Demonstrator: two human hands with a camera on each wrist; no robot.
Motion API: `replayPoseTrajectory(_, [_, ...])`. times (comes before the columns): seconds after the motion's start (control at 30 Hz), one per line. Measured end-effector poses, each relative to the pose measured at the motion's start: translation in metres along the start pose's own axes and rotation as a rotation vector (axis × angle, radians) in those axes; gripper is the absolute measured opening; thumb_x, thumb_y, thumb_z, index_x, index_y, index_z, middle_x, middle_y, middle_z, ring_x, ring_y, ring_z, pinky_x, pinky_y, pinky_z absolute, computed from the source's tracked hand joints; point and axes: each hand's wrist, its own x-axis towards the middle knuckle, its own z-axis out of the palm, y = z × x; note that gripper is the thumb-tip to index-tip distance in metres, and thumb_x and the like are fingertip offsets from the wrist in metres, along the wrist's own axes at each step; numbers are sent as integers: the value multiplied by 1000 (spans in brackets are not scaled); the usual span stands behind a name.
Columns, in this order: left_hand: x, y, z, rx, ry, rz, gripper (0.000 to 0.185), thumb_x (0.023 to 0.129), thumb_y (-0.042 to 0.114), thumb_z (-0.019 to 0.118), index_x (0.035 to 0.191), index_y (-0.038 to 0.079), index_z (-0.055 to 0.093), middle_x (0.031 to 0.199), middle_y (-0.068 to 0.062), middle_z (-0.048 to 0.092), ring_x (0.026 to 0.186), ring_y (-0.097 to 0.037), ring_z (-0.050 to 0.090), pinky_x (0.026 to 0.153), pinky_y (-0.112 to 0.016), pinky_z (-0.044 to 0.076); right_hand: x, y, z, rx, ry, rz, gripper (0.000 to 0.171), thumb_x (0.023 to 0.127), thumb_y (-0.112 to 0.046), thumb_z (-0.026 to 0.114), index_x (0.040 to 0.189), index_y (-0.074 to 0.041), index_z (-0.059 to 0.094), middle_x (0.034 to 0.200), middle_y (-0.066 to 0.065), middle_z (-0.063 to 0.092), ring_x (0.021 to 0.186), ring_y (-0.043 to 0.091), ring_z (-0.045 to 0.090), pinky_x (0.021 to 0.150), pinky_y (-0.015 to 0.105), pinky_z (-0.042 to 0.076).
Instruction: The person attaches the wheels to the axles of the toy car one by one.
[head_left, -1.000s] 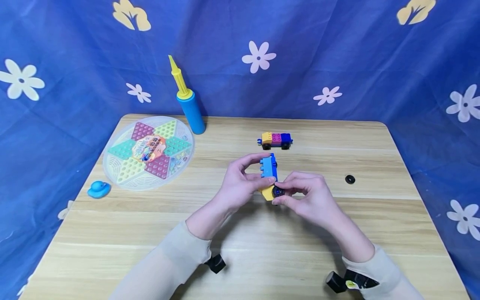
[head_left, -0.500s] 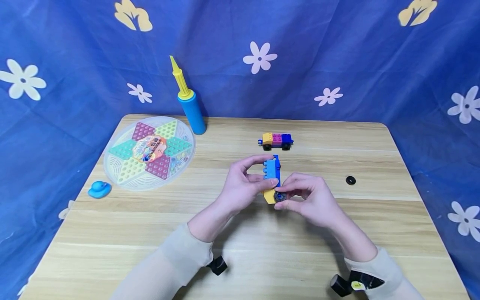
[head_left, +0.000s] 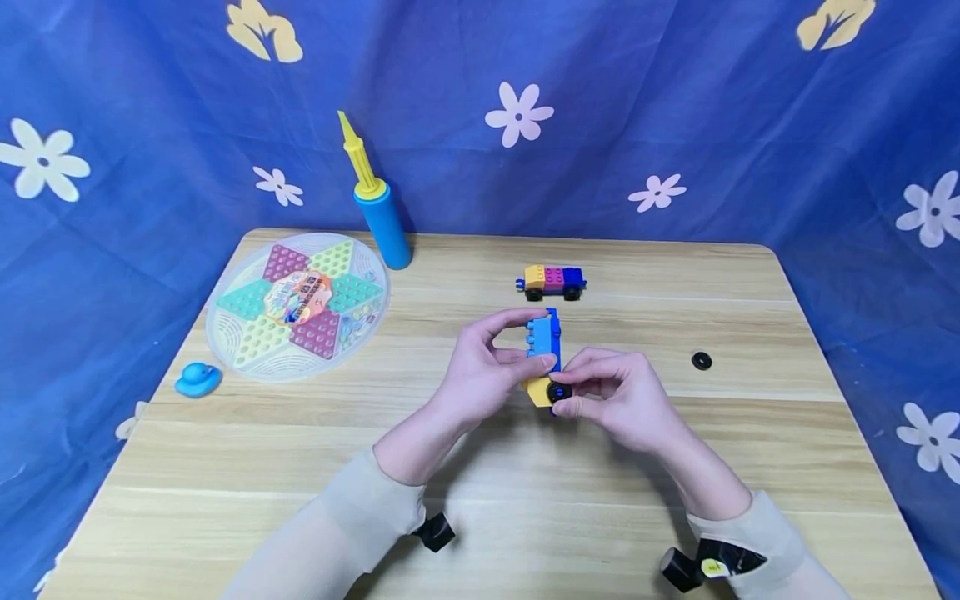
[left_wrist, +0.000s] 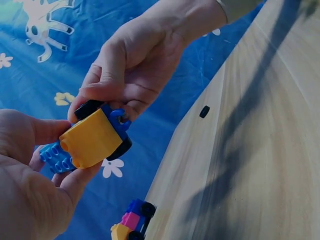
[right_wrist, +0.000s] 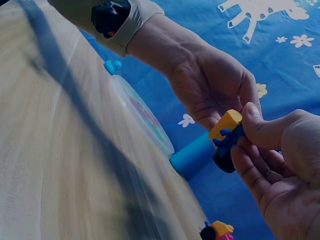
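Above the table's middle, my left hand (head_left: 487,362) holds a toy car built of blocks, its light-blue block (head_left: 542,336) studded on the left side. A yellow block (left_wrist: 92,137) forms the end nearer me, on a dark-blue base with a blue coupling hook (left_wrist: 119,118). My right hand (head_left: 618,400) pinches a black wheel (head_left: 558,392) at the yellow end, thumb below and fingers above. A second black wheel (left_wrist: 120,149) shows across the base in the left wrist view. The left fingers hide part of the blue block.
Behind the hands stands another block car (head_left: 553,282) in yellow, pink and blue. A loose black wheel (head_left: 701,361) lies to the right. At left are a round star-patterned game board (head_left: 225,350), a blue toy duck (head_left: 198,379) and a blue-and-yellow hand pump (head_left: 386,225).
Both hands and the held car have shifted slightly right and down. The pinched wheel's face looks darker now, with a small blue centre. Both grips stay on.
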Motion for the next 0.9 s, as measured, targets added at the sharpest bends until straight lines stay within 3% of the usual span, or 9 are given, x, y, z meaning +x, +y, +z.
replayPoseTrajectory(0.23, [2, -3, -3, -20, 7, 37, 52, 92, -3, 81, 139, 17, 68, 142, -6, 57, 97, -31, 78, 70, -30, 62, 3, 2, 1, -35, -5, -78, 36, 78, 13, 88, 112, 5, 80, 101, 13, 74, 89, 24, 70, 77, 31, 62])
replayPoseTrajectory(0.4, [5, -3, -7, -36, 24, 41, 52, 92, -2, 81, 139, 15, 67, 142, -7, 57, 101, -31, 77, 78, -35, 64, 2, 4, -7, -13, 3, -122, 42, 77, 17, 87, 116, 8, 77, 106, 15, 72, 88, 27, 70, 82, 35, 63])
replayPoseTrajectory(0.6, [6, -3, -11, -34, 47, 48, 53, 91, -3, 81, 139, 16, 67, 142, -6, 58, 101, -31, 77, 81, -37, 64, -3, 6, -31, 2, 75, -171, 40, 79, 23, 80, 116, 14, 72, 108, 21, 71, 88, 27, 73, 81, 35, 63])
replayPoseTrajectory(0.9, [5, -2, -12, -31, 33, 41, 52, 92, -3, 80, 139, 14, 66, 142, -6, 57, 102, -31, 76, 83, -38, 63, -17, 19, -73, -39, 183, -137, 33, 81, 26, 76, 112, 18, 71, 104, 16, 74, 90, 21, 74, 81, 28, 62])
